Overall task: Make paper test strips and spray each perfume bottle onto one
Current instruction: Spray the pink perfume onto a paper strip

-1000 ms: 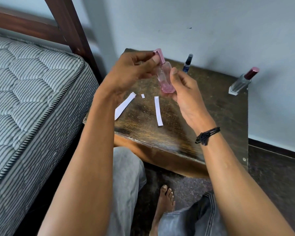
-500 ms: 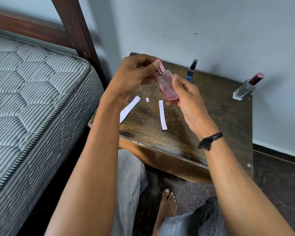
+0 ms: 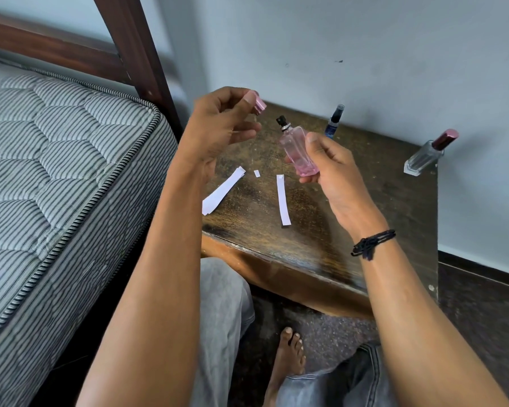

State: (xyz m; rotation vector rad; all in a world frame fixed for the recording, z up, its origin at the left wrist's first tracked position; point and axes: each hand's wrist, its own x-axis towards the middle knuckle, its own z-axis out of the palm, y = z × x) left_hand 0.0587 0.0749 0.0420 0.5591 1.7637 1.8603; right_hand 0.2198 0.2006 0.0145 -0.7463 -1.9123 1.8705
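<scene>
Pink bottle (image 3: 299, 152), clear glass, black nozzle bare, tilted. Right hand (image 3: 331, 168) grips its body; left hand (image 3: 221, 124) pinches the pink cap (image 3: 259, 104), apart from bottle.

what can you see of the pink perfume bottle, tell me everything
The pink perfume bottle is a small, clear, flat-sided bottle, glass by the look, tinted pink with liquid inside. Its cap is off: a silver collar and black spray nozzle stand bare at the top. It tilts, nozzle up and to the left, held in the air above the dark wooden table. The right hand grips its body, thumb on the front. The left hand pinches the pink cap apart from it.
</scene>
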